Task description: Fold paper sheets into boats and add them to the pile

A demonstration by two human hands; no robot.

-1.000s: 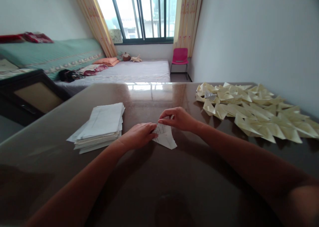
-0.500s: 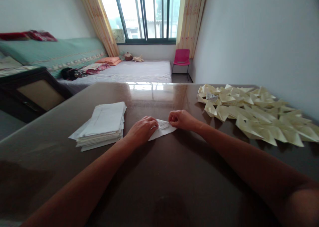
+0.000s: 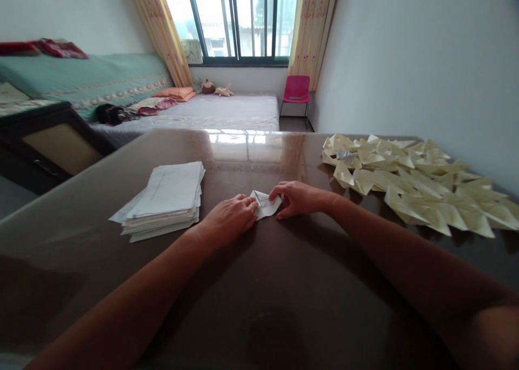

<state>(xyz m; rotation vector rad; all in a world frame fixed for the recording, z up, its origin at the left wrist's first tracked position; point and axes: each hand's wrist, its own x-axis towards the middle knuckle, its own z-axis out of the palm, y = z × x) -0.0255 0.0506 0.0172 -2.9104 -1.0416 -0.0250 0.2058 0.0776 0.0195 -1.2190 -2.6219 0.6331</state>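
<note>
A small folded sheet of paper (image 3: 266,204), white with rows of dark print or writing, lies on the table between my hands. My left hand (image 3: 234,216) is closed on its left side, fingertips on top and thumb hidden. From the right, my right hand (image 3: 300,198) touches the paper's right part with bent fingertips; its thumb is spread away from them, down by the tabletop. To the left is a stack of loose paper sheets (image 3: 172,189), its edges uneven.
Many folded cream paper pieces (image 3: 409,170) cover the right side of the glossy brown table (image 3: 227,305), one printed piece (image 3: 346,154) among them. Beyond the table are a bed (image 3: 243,110), a pink chair (image 3: 296,90) and a window. A dark cabinet (image 3: 52,143) stands at left.
The right part of the folded paper has been turned inward, so the paper looks smaller. My right hand's pinch has loosened, its thumb now apart. The view has tipped slightly.
</note>
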